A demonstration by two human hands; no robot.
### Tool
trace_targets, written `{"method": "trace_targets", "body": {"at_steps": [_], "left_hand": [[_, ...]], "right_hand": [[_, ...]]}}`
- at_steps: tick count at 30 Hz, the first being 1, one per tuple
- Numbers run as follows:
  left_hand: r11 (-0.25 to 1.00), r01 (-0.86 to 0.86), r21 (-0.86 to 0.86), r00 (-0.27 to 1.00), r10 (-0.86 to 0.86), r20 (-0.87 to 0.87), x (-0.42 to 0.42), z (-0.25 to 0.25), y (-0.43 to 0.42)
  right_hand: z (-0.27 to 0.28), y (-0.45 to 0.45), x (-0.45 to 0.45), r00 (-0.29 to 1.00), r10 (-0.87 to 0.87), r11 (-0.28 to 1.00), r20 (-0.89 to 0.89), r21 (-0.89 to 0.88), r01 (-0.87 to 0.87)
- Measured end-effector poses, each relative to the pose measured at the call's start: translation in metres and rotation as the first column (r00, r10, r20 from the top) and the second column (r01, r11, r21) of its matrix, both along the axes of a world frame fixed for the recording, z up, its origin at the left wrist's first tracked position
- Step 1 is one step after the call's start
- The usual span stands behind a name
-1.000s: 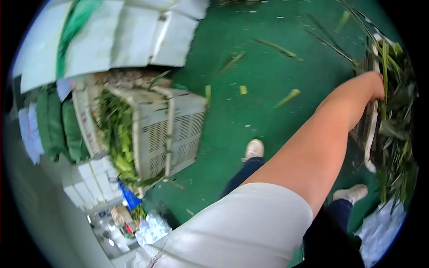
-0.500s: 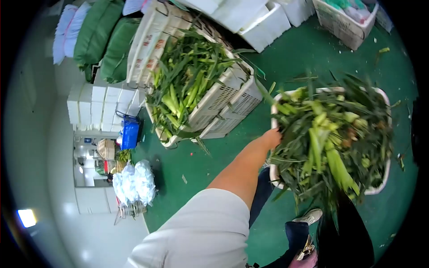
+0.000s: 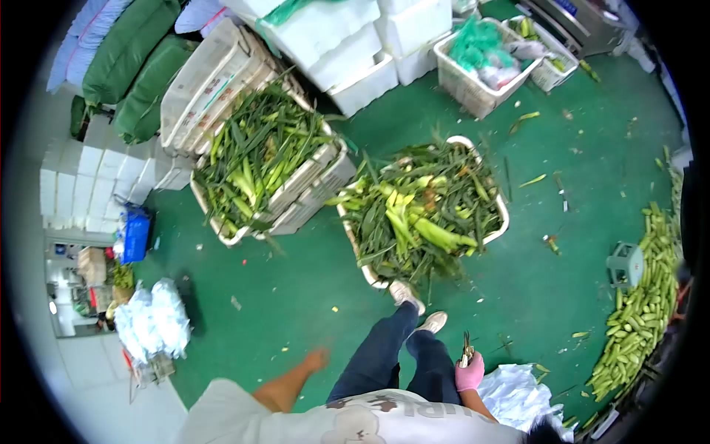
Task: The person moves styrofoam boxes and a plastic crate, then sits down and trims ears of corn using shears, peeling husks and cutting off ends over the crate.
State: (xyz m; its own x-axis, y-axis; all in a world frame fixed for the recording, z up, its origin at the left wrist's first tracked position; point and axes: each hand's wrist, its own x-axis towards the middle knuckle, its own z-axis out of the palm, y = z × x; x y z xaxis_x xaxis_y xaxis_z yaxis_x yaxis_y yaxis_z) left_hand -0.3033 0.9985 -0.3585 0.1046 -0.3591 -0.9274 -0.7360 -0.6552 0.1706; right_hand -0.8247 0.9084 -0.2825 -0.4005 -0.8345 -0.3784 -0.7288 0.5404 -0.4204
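My left hand (image 3: 316,360) is bare and blurred by motion, low over the green floor left of my legs; its fingers cannot be made out. My right hand (image 3: 469,372), in a pink glove, is closed around metal pruning shears (image 3: 466,348) beside my right leg. Just ahead of my shoes, a white crate (image 3: 506,219) overflows with green husks and leaves (image 3: 429,214). Left of it, another heap of husks (image 3: 259,155) fills the top of some stacked crates (image 3: 299,211).
White foam boxes (image 3: 355,59) stand at the top, near a crate with green netting (image 3: 477,55). Corn cobs (image 3: 636,318) lie piled at right beside a small stool (image 3: 625,265). Pale plastic sheeting (image 3: 518,396) lies by my right hand. A blue basket (image 3: 134,235) is at left.
My left hand has come off the husk-filled crate's rim and moved back toward my body. The view has shifted, bringing the cob pile, stool and my gloved right hand with shears into clear sight.
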Motion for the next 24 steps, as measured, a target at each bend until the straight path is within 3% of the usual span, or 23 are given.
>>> {"method": "trace_targets", "body": {"at_steps": [2,3,5,8,9,12,13,15,17,19,21,22,23,24], "left_hand": [[0.991,-0.110,0.073,0.988,0.117,-0.096,-0.004,-0.008,0.049],[0.982,-0.040,0.184,0.985,0.070,-0.159,-0.015,0.006,0.042],[0.936,-0.259,0.237,0.937,0.303,-0.173,-0.042,0.040,0.021],[0.764,-0.643,-0.052,0.753,0.619,-0.223,-0.054,0.034,0.006],[0.698,-0.708,-0.104,0.698,0.672,-0.247,-0.058,0.038,0.008],[0.676,-0.721,-0.154,0.691,0.684,-0.234,-0.079,0.042,0.022],[0.695,-0.697,-0.176,0.716,0.662,-0.221,-0.087,0.042,0.023],[0.718,-0.662,-0.216,0.750,0.637,-0.179,-0.098,0.046,0.030],[0.754,-0.604,-0.259,0.795,0.592,-0.133,-0.103,0.042,0.028],[0.819,-0.467,-0.335,0.877,0.477,-0.058,-0.100,0.034,0.020],[0.889,0.008,-0.457,0.982,0.080,0.173,-0.088,0.024,0.005],[0.828,0.312,-0.467,0.922,-0.147,0.357,-0.081,0.021,-0.013],[0.762,0.459,-0.457,0.852,-0.231,0.471,-0.074,0.019,-0.036],[0.812,0.374,-0.448,0.877,-0.153,0.455,-0.068,0.019,-0.065]], "right_hand": [[0.007,-0.018,-0.004,0.997,-0.054,0.996,-0.051,0.070,0.057],[0.010,-0.024,-0.008,0.995,-0.068,0.991,-0.078,0.113,0.077],[0.004,-0.042,-0.012,0.994,-0.041,0.991,-0.099,0.119,0.052],[-0.010,-0.070,-0.013,0.991,0.062,0.992,-0.116,0.112,-0.049],[0.014,-0.098,-0.005,0.998,0.046,0.973,-0.036,0.227,-0.036],[0.011,-0.136,-0.003,0.999,0.038,0.968,0.039,0.245,-0.046],[0.005,-0.150,-0.009,0.997,0.078,0.975,0.009,0.208,-0.078],[0.021,-0.195,-0.004,1.000,-0.011,0.974,-0.014,0.228,0.014],[0.020,-0.232,-0.006,0.997,-0.039,0.984,0.069,0.177,0.026],[0.040,-0.263,0.002,0.996,0.045,0.992,0.081,0.113,-0.054],[0.035,-0.280,-0.001,0.982,0.162,0.984,0.100,0.064,-0.169],[0.035,-0.286,-0.004,0.978,0.190,0.979,0.088,0.059,-0.195],[0.035,-0.292,-0.007,0.973,0.217,0.974,0.081,0.049,-0.222],[0.041,-0.297,-0.012,0.982,0.173,0.982,0.070,0.071,-0.178]]}}
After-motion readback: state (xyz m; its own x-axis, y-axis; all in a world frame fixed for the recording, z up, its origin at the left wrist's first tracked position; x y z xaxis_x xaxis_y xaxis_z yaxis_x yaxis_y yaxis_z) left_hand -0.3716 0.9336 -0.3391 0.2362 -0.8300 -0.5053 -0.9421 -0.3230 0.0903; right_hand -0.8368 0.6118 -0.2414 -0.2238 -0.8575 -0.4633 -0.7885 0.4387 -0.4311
